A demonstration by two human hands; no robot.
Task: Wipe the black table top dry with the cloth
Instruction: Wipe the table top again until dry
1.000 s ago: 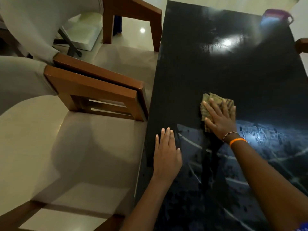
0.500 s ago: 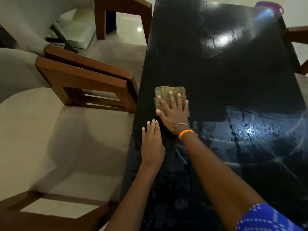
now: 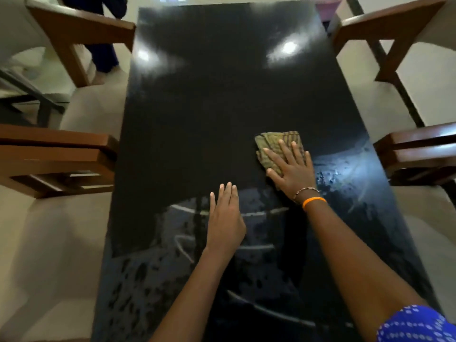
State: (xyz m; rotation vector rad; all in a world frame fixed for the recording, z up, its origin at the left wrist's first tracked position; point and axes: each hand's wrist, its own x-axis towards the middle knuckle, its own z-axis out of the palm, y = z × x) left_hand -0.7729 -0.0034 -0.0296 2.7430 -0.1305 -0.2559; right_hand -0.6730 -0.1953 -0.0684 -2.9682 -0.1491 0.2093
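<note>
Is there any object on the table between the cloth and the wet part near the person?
Nothing visible blocks it. The right hand presses the cloth on the black table top; only the left hand rests on the wet area.

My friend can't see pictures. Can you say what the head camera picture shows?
A person's right hand presses a folded greenish cloth flat on a shiny black table top. The left hand rests flat nearer the person, where wet streaks show. Wooden chairs stand at both sides.

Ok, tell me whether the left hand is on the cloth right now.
No: the left hand lies flat on the bare black table top, while the right hand presses the cloth.
</note>
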